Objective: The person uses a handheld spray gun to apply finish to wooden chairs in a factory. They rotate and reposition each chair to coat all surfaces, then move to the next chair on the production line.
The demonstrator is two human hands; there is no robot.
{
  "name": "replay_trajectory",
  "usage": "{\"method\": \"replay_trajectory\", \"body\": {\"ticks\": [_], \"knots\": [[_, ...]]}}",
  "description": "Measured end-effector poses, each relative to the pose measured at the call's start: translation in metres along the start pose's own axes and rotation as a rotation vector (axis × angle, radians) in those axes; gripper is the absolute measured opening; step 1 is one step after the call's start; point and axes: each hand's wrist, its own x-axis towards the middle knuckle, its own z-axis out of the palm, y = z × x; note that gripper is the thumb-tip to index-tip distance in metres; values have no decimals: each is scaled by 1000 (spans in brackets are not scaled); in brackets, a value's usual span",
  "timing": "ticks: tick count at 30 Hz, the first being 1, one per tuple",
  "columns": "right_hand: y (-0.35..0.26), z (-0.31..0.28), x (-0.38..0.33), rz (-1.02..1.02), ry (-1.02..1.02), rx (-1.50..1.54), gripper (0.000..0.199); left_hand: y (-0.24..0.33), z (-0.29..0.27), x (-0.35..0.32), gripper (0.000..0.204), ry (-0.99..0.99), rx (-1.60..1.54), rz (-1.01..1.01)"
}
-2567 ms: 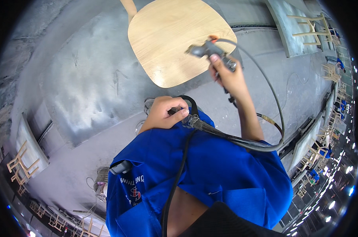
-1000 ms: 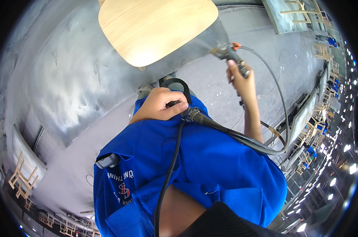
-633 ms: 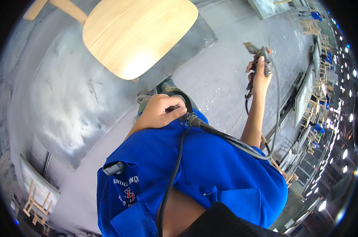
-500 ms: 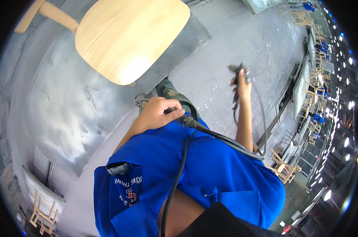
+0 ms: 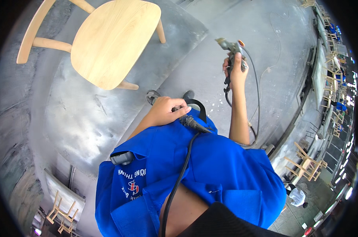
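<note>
In my right hand (image 5: 237,75) is a spray gun (image 5: 231,48), grimy and dark, its nozzle end turned to the left. My fingers are wrapped round its grip, and a thin hose (image 5: 258,98) loops down from it along my forearm. My left hand (image 5: 167,111) rests against my front, closed on a dark, grimy handle (image 5: 191,123); its exact kind is partly hidden by my fingers. A worn metal piece (image 5: 152,96) sticks out beyond that hand. A light wooden chair (image 5: 115,41), with a rounded seat and curved backrest, stands at the upper left, apart from both hands.
The chair stands on a broad grey surface (image 5: 84,108) with whitish patches. A long rail-like edge (image 5: 295,114) runs along the right. Several wooden chairs (image 5: 305,164) and people stand beyond it. More wooden frames (image 5: 62,211) are at the lower left.
My right hand has moved up and slightly left with the spray gun, whose nozzle shows more clearly. The chair appears farther left, with more of its backrest and legs visible. My left hand keeps its grip.
</note>
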Motion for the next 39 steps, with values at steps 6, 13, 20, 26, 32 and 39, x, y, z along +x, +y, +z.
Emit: {"method": "replay_trajectory", "body": {"ticks": [6,13,20,26,32,39], "knots": [[28,-9,-33,259,-407,-11,46,16,53,17,34,145,3,-15],[46,-60,-40,356,-904,-33,46,37,95,47,34,188,16,-139],[67,-142,-8,375,-511,273,54,-1,126,100,34,112,-38,-52],[197,-226,-4,584,-113,209,53,-82,152,137,44,-72,-69,-104],[448,-295,-117,766,193,-671,53,-172,165,178,39,-232,12,-257],[458,-321,-269,1177,-256,-797,52,-238,169,205,39,-370,-117,-343]]}}
